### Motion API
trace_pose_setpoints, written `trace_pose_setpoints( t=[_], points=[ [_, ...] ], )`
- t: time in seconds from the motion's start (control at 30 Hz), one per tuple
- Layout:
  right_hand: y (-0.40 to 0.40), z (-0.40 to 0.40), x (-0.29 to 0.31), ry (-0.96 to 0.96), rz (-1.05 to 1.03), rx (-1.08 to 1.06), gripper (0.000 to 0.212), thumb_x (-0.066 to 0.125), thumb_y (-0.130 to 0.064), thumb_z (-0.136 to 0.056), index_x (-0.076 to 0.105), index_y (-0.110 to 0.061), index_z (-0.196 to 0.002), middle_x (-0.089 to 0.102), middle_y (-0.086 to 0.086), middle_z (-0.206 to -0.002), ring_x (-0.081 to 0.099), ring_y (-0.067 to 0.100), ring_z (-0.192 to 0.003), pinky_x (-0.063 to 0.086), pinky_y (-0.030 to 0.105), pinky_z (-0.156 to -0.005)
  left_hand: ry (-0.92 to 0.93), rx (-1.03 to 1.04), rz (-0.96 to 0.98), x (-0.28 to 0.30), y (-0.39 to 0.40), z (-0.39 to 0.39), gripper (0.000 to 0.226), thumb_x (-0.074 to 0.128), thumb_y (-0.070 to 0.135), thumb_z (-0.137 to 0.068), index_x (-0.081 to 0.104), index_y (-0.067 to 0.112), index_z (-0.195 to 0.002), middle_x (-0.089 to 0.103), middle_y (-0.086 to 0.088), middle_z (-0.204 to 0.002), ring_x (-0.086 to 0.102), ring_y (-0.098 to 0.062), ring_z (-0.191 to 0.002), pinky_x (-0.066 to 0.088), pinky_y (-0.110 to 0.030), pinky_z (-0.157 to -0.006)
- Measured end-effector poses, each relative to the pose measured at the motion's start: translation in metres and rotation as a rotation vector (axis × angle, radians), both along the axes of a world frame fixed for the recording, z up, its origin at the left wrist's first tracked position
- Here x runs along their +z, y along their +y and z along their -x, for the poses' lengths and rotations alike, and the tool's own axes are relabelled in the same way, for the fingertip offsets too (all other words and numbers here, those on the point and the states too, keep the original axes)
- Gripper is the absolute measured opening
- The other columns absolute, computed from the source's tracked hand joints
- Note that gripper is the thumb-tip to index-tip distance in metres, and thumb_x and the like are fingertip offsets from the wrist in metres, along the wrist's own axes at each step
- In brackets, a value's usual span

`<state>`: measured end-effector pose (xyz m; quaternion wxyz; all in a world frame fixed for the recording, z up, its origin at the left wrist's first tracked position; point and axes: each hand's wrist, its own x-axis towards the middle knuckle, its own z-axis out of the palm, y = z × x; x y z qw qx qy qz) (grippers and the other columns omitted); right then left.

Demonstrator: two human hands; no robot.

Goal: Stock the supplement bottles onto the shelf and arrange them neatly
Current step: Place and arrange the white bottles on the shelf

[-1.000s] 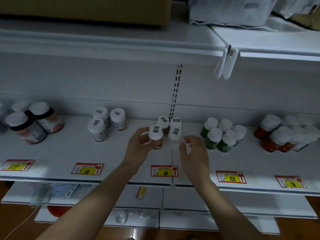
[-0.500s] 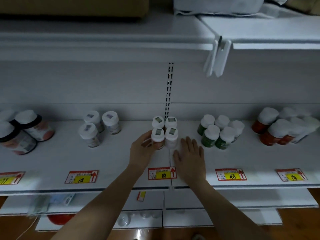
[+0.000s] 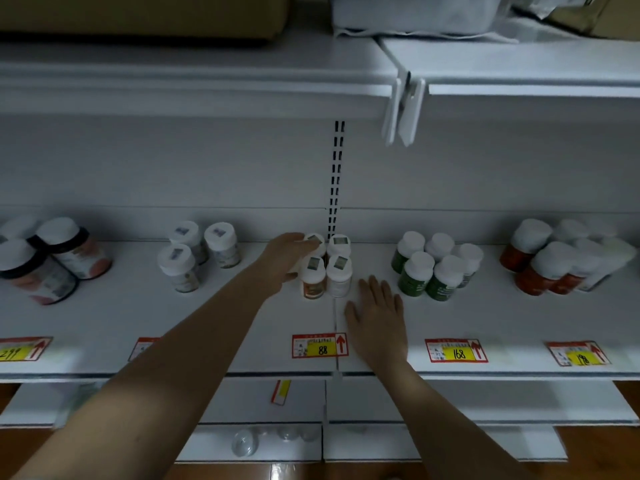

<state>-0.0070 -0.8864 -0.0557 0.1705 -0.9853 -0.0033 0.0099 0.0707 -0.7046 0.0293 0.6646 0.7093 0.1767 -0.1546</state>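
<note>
My left hand (image 3: 285, 259) cups the rear-left bottle (image 3: 314, 241) of the nearly squared four, right hand (image 3: 377, 315) flat on the shelf (image 3: 485, 317), so I judge only final straightening remains.

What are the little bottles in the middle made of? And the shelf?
The four middle bottles look like plastic: smooth white caps with square stickers on top, one orange-brown body, one pale, the look of molded plastic. Glass cannot be ruled out for the bodies. The shelf looks like white painted metal: thin, flat and matte, with a slotted upright behind it.
</note>
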Motion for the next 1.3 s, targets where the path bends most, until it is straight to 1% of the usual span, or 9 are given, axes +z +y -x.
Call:
trace_pose_setpoints(
  t=[0.17, 0.37, 0.47, 0.7, 0.8, 0.9, 1.07, 1.2, 1.3],
  points=[
    [0.0, 0.003, 0.001, -0.011, -0.015, -0.001, 0.061, 0.025, -0.042, -0.102, 0.02, -0.015, -0.157, 0.015, 0.006, -0.166, 0.009, 0.026, -0.153, 0.006, 0.045, -0.123, 0.073, -0.089, -0.001, 0.008, -0.002, -0.011, 0.039, 0.072, 0.014, -0.089, 0.062, 0.011, -0.126, 0.066, -0.015, -0.126, 0.063, -0.031, -0.115, 0.053, -0.038, -0.088],
    [0.0, 0.001, -0.004, -0.021, 0.025, 0.0, 0.072, 0.009, -0.048, -0.093, 0.021, -0.015, -0.156, 0.017, 0.007, -0.165, 0.011, 0.026, -0.153, 0.008, 0.046, -0.123, 0.054, -0.1, -0.123, 0.014, -0.011, -0.013, 0.041, 0.071, 0.002, -0.088, 0.059, 0.01, -0.127, 0.061, -0.014, -0.116, 0.059, -0.028, -0.102, 0.048, -0.04, -0.083],
    [0.0, 0.0, -0.005, -0.019, 0.001, -0.001, 0.08, 0.0, -0.051, -0.087, 0.021, -0.016, -0.156, 0.015, 0.006, -0.166, 0.01, 0.025, -0.153, 0.007, 0.045, -0.123, 0.031, -0.056, -0.126, 0.01, -0.009, -0.014, 0.038, 0.069, 0.005, -0.091, 0.059, 0.01, -0.127, 0.062, -0.017, -0.123, 0.06, -0.032, -0.108, 0.051, -0.044, -0.09],
    [-0.005, -0.003, -0.003, 0.012, -0.109, -0.002, 0.053, 0.028, -0.032, -0.105, 0.026, -0.018, -0.156, 0.016, 0.002, -0.165, 0.009, 0.021, -0.153, 0.002, 0.04, -0.124, -0.123, 0.069, -0.059, 0.026, 0.021, -0.01, 0.022, 0.066, 0.014, -0.095, 0.057, 0.023, -0.114, 0.059, -0.01, -0.124, 0.056, -0.026, -0.112, 0.048, -0.044, -0.094],
    [-0.009, -0.007, 0.007, 0.036, -0.282, -0.038, 0.044, 0.032, -0.02, -0.106, 0.041, -0.018, -0.149, 0.029, 0.002, -0.161, 0.021, 0.019, -0.15, 0.01, 0.033, -0.122, -0.248, 0.071, -0.039, 0.041, 0.039, 0.003, 0.024, 0.066, 0.016, -0.095, 0.056, 0.024, -0.116, 0.06, -0.003, -0.114, 0.056, -0.021, -0.108, 0.046, -0.038, -0.089],
    [-0.012, -0.002, 0.03, 0.025, -0.641, -0.195, 0.036, 0.039, -0.007, -0.103, 0.058, -0.012, -0.133, 0.054, 0.005, -0.143, 0.048, 0.019, -0.13, 0.033, 0.023, -0.105, -0.345, 0.081, -0.021, 0.061, 0.055, 0.019, 0.027, 0.064, 0.019, -0.096, 0.058, 0.023, -0.122, 0.061, -0.001, -0.118, 0.057, -0.018, -0.111, 0.047, -0.039, -0.093],
    [0.017, 0.019, 0.08, -0.087, -1.045, -0.22, 0.025, 0.049, 0.0, -0.097, 0.065, -0.017, -0.09, 0.069, 0.0, -0.091, 0.064, 0.021, -0.089, 0.05, 0.035, -0.084, -0.363, -0.069, 0.036, 0.093, 0.068, 0.06, 0.027, 0.059, 0.03, -0.099, 0.061, 0.028, -0.125, 0.065, -0.002, -0.125, 0.066, -0.023, -0.11, 0.059, -0.043, -0.086],
    [0.05, 0.046, 0.13, 0.078, -1.275, -0.001, 0.017, 0.055, -0.014, -0.1, 0.067, -0.017, -0.112, 0.073, 0.005, -0.105, 0.07, 0.023, -0.098, 0.057, 0.033, -0.089, -0.361, -0.173, 0.116, 0.11, 0.064, 0.094, 0.027, 0.059, 0.032, -0.098, 0.065, 0.028, -0.123, 0.069, -0.002, -0.119, 0.072, -0.024, -0.102, 0.062, -0.046, -0.076],
    [0.067, 0.064, 0.151, 0.174, -1.361, 0.114, 0.028, 0.054, -0.025, -0.101, 0.062, -0.017, -0.127, 0.071, 0.003, -0.117, 0.069, 0.019, -0.106, 0.057, 0.035, -0.092, -0.373, -0.194, 0.12, 0.119, 0.06, 0.114, 0.025, 0.06, 0.034, -0.096, 0.068, 0.027, -0.12, 0.072, -0.002, -0.112, 0.074, -0.022, -0.095, 0.062, -0.042, -0.069]
  ],
)
